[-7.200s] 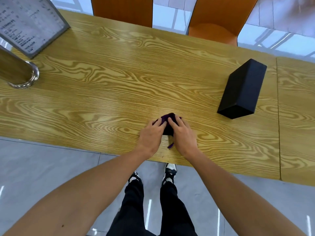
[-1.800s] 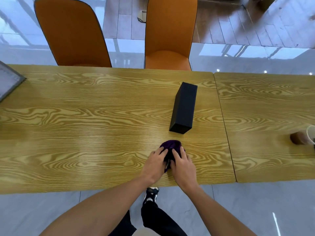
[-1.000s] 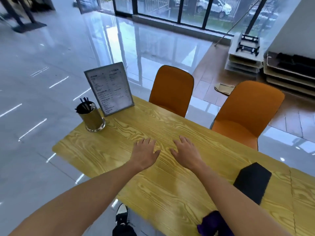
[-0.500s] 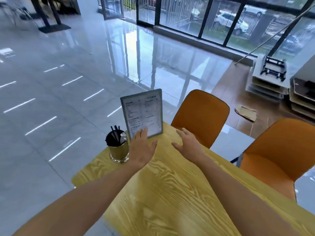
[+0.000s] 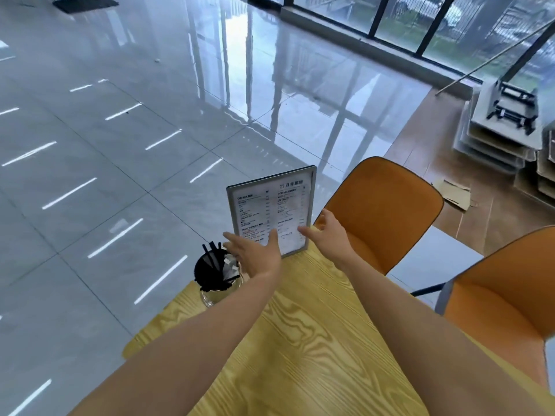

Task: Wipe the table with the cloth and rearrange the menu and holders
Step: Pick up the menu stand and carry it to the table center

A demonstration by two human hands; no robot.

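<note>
Both my hands spread open, empty: left hand (image 5: 255, 253) at menu (image 5: 271, 213) 7 o'clock, right hand (image 5: 327, 235) at 4, bracketing its frame to lift squarely. Holder (image 5: 217, 280) stays clear.

Menu (image 5: 271, 205) print too small

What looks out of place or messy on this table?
Nothing spilled or damaged. The menu stands upright beside the holder, both crowded near the table corner; both hands reach toward it.
</note>
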